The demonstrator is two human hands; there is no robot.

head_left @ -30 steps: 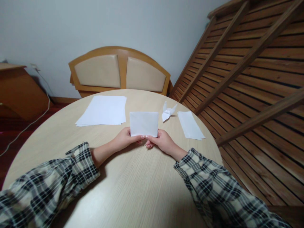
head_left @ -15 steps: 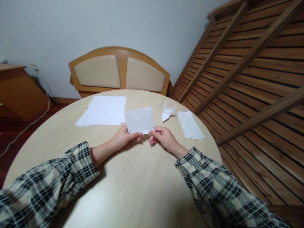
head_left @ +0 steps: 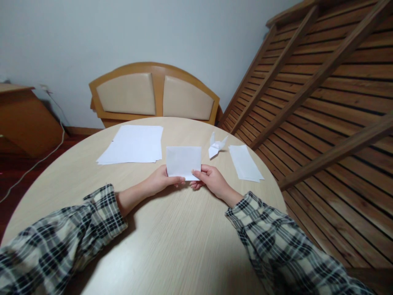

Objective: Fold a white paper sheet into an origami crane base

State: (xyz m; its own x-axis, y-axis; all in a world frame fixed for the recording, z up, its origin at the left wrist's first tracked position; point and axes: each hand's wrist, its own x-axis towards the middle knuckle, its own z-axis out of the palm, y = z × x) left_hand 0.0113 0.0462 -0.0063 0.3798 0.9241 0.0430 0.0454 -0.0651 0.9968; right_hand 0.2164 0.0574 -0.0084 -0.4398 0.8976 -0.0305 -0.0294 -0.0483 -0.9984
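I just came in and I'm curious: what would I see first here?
First, the white paper at mid-table, its near edge pinched by the left hand and the right hand. Just behind it to the right stands a small folded bird. To the left, a stack of white sheets lies on the round table.

Matt white paper sheet (head_left: 183, 161) above a smooth, pale wood-grain table (head_left: 172, 237).

Left hand (head_left: 159, 181), right hand (head_left: 212, 180): pinch grips.
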